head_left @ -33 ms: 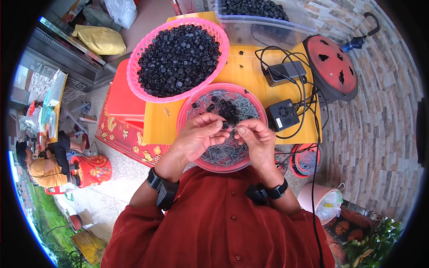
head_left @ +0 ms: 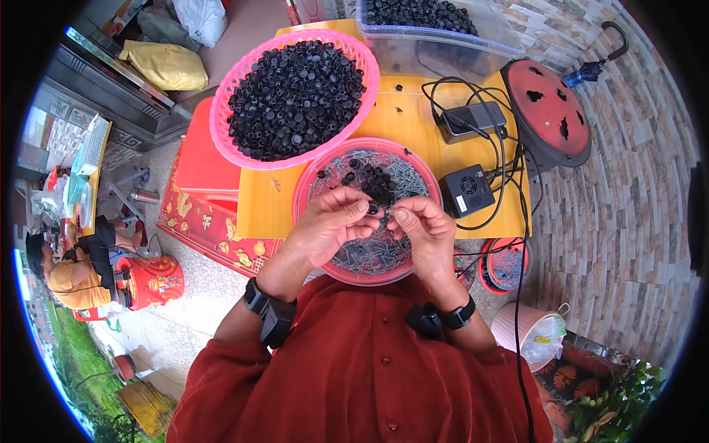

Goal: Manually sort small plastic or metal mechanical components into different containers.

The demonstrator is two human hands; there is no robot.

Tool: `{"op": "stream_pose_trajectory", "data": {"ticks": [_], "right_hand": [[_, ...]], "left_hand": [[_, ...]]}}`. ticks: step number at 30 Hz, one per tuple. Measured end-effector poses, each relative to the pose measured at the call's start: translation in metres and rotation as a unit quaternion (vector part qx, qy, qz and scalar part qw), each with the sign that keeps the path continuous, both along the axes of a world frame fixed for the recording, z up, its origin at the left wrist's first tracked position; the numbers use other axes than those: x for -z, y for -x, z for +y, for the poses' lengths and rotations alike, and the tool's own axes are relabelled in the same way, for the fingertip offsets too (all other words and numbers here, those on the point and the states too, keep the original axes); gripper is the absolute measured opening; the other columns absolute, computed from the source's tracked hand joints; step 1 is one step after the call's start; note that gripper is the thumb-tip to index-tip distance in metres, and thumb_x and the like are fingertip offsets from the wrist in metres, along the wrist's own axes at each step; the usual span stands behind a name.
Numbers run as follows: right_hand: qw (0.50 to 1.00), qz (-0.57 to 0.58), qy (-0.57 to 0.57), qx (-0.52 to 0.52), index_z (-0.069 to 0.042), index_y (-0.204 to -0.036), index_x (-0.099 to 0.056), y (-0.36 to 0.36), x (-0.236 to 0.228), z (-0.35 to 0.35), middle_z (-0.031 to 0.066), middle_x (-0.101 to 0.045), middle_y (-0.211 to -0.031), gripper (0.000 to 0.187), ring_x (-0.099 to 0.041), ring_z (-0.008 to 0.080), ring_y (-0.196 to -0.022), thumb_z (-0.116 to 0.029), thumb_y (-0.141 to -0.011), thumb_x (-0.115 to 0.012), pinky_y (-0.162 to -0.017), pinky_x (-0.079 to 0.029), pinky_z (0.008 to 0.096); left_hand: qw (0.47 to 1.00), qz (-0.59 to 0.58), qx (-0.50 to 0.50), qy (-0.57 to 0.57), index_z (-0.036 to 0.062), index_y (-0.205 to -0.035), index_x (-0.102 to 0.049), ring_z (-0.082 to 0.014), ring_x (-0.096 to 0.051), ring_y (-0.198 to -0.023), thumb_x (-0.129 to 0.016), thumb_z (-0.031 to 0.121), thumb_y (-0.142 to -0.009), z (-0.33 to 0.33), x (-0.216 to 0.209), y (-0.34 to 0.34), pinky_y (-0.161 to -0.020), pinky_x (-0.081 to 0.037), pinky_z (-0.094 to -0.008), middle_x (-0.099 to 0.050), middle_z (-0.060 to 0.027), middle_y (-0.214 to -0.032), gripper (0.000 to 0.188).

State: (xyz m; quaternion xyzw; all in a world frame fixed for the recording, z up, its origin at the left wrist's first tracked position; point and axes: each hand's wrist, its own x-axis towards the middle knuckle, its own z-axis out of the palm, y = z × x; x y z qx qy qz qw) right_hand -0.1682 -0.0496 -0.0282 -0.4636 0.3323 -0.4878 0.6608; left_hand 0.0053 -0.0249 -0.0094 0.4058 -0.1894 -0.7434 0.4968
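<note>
Both of my hands are over a pink-red bowl (head_left: pixel 299 193) of loose silver screws (head_left: pixel 419 177) with a heap of small black plastic caps (head_left: pixel 375 179) among them. My left hand (head_left: pixel 325 227) pinches one black cap (head_left: pixel 373 209) between thumb and fingertips. Close beside it, my right hand (head_left: pixel 427 235) is closed in a pinch, its fingertips almost meeting the cap. What the right fingers hold is too small to make out. A pink basket (head_left: pixel 224 125) piled with black caps (head_left: pixel 295 100) stands just behind the bowl, to the left.
The yellow table (head_left: pixel 406 122) also bears a clear bin (head_left: pixel 443 52), two black boxes (head_left: pixel 467 190) and tangled cables. A red-topped stool (head_left: pixel 550 107) stands at right by the brick wall. A red stool (head_left: pixel 209 159) touches the table's left side. Another person (head_left: pixel 74 280) sits far left.
</note>
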Motion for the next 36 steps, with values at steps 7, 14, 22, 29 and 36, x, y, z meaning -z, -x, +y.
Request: {"op": "stream_pose_trajectory", "data": {"ticks": [7, 14, 22, 29, 36], "right_hand": [[0.993, -0.069, -0.067, 0.071, 0.0, -0.091, -0.052, 0.005, -0.005, -0.003, 0.0104, -0.061, -0.086, 0.009, -0.06, 0.0124, -0.066, -0.009, -0.088, -0.053, -0.055, -0.048, 0.0215], [0.997, -0.031, -0.058, 0.046, 0.0, -0.093, -0.054, 0.018, 0.004, -0.002, 0.0086, -0.061, -0.083, 0.01, -0.059, 0.0115, -0.065, -0.008, -0.088, -0.054, -0.055, -0.047, 0.0207], [0.996, 0.063, 0.002, 0.065, 0.003, -0.091, -0.061, 0.013, 0.004, 0.0, 0.003, -0.057, -0.08, 0.012, -0.058, 0.0091, -0.067, 0.006, -0.081, -0.057, -0.059, -0.048, 0.0201], [0.991, 0.119, 0.058, 0.02, 0.001, -0.085, -0.063, 0.006, 0.006, 0.002, 0.0037, -0.057, -0.078, 0.01, -0.056, 0.0068, -0.067, 0.006, -0.076, -0.062, -0.058, -0.046, 0.0195], [0.994, 0.113, 0.004, -0.001, 0.001, -0.083, -0.062, 0.006, -0.001, 0.007, 0.0022, -0.058, -0.074, 0.006, -0.054, 0.005, -0.064, 0.004, -0.078, -0.062, -0.055, -0.043, 0.018]], "left_hand": [[0.77, -0.61, 0.02, 0.185, 0.0048, -0.096, -0.058, -0.0252, -0.061, -0.075, -0.065, 0.013, -0.076, -0.012, 0.007, 0.0, -0.064, -0.048, -0.0354, -0.059, -0.0114, -0.088, 0.022], [0.64, -0.724, 0.073, 0.245, 0.0045, -0.089, -0.061, -0.0307, -0.058, -0.078, -0.067, 0.013, -0.072, -0.033, -0.001, 0.015, -0.067, -0.046, -0.0403, -0.057, -0.0123, -0.087, 0.02], [0.763, -0.571, 0.011, 0.304, 0.0011, -0.09, -0.06, -0.0199, -0.058, -0.065, -0.064, -0.003, -0.069, -0.02, 0.002, 0.024, -0.057, -0.047, -0.0293, -0.056, -0.0097, -0.077, 0.022], [0.767, -0.551, 0.005, 0.328, 0.0011, -0.089, -0.061, -0.0234, -0.059, -0.065, -0.062, -0.005, -0.068, -0.008, 0.001, 0.027, -0.057, -0.048, -0.0312, -0.057, -0.0109, -0.079, 0.022], [0.701, -0.592, -0.016, 0.397, 0.0013, -0.088, -0.061, -0.0284, -0.058, -0.069, -0.061, -0.005, -0.067, -0.004, 0.001, 0.026, -0.06, -0.049, -0.0339, -0.057, -0.0118, -0.081, 0.023]]}}
